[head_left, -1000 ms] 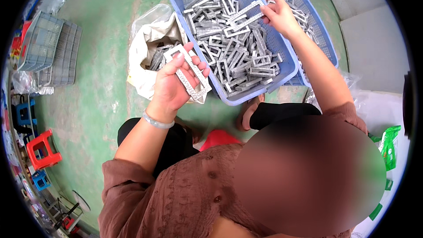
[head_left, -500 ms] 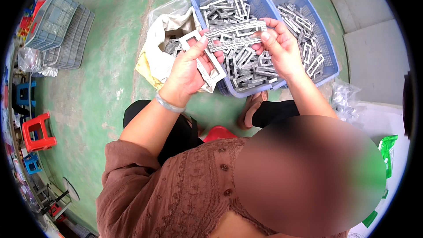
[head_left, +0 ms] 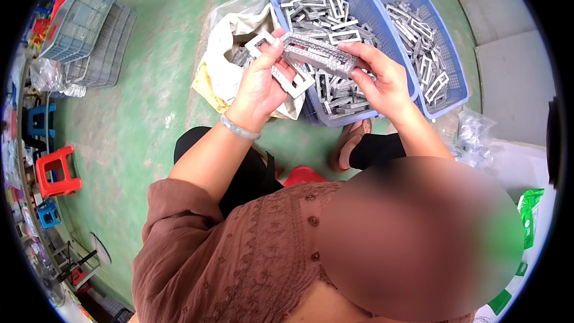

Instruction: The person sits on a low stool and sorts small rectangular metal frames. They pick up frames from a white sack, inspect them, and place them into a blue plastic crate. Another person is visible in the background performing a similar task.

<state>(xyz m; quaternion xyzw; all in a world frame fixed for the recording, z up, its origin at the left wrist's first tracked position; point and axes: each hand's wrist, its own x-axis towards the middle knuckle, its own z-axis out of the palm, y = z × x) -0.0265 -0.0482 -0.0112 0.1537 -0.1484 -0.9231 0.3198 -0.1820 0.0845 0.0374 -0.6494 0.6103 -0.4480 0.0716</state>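
Observation:
My left hand (head_left: 258, 90) is closed on a pale grey rectangular metal frame (head_left: 299, 87) with an open middle, the thumb pressing on its side. Against those same fingers rests the left end of a second metal frame (head_left: 320, 55), silvery and textured, tilted to show its edge. My right hand (head_left: 385, 81) pinches that second frame at its right end, between thumb and fingers. Both pieces are held above a blue plastic basket (head_left: 369, 6) heaped with similar frames. Left of it, a white sack (head_left: 220, 45) stands open with more grey pieces inside.
Another blue basket (head_left: 459, 87) of metal frames stands at the right, near a pale wall. Grey crates (head_left: 110, 42), a red stool (head_left: 58, 171) and a small blue stool (head_left: 48, 213) line the left. Clear plastic wrap (head_left: 475, 134) lies at the right.
The textured frame has turned from showing its open face to showing its edge, its right end dipping lower. My right hand has rotated with it; my left hand keeps its grip.

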